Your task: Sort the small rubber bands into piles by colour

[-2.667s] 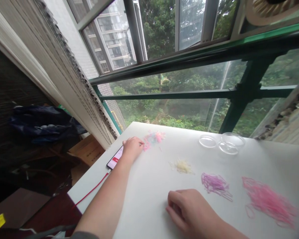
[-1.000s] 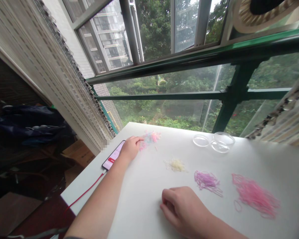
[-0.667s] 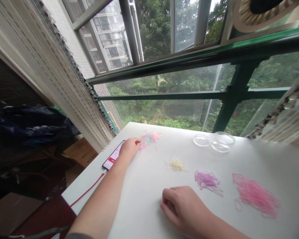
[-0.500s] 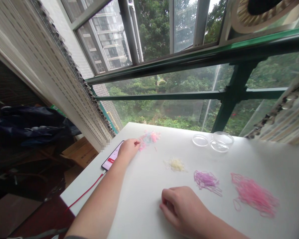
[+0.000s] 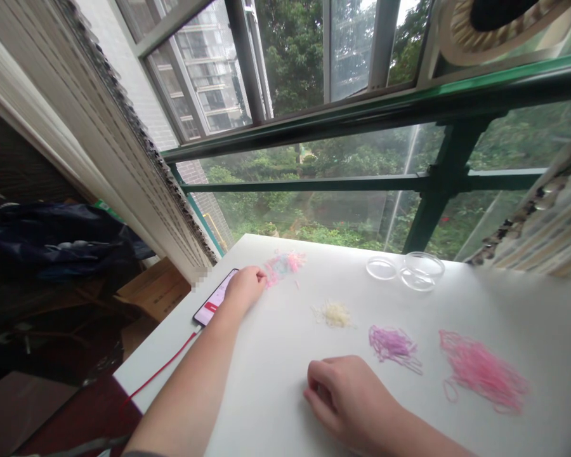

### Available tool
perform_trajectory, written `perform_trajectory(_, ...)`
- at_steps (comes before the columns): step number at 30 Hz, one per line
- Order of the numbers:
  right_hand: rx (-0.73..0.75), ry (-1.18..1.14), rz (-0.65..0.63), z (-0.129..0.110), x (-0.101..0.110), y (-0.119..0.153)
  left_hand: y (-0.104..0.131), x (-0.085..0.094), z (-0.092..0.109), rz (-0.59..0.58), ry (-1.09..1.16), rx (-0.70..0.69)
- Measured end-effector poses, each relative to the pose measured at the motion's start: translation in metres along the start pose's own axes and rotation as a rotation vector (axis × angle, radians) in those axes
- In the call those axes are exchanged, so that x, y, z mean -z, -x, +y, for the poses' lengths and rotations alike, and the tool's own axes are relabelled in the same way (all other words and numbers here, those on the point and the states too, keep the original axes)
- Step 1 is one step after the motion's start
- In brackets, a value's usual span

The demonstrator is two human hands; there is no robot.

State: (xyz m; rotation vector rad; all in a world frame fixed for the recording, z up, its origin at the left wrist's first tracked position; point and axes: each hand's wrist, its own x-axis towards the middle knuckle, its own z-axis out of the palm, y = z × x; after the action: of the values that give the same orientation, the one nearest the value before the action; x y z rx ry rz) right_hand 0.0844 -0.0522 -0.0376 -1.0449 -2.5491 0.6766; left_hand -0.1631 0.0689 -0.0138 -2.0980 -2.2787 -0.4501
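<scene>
My left hand (image 5: 246,287) reaches to the far left of the white table (image 5: 271,393). Its fingers are pinched together at the near edge of a mixed pile of small pink, blue and orange pieces (image 5: 287,263); whatever they grip is too small to make out. Curled into a loose fist, my right hand (image 5: 345,392) rests on the table with nothing showing in it. Beyond it lie a pale yellow heap of thin bands (image 5: 335,314) and a purple heap of bands (image 5: 393,344). Farther right is a larger bundle of pink bands (image 5: 485,373).
A lit phone (image 5: 212,303) lies under my left wrist, its red cable (image 5: 164,367) running over the table's left edge. Clear round plastic dishes (image 5: 421,271) stand at the back right. Behind the table are a green railing (image 5: 304,185) and a window; a curtain (image 5: 99,146) hangs at left.
Both hands keep almost the same place and pose. The view has shifted very slightly, and the left curtain has swayed a little.
</scene>
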Motion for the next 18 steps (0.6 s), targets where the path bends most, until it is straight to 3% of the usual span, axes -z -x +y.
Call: perform_trajectory(18,-0.005,-0.005,-0.003,0.000,0.002,-0.001,0.010,0.003,0.022,0.038,0.176,-0.126)
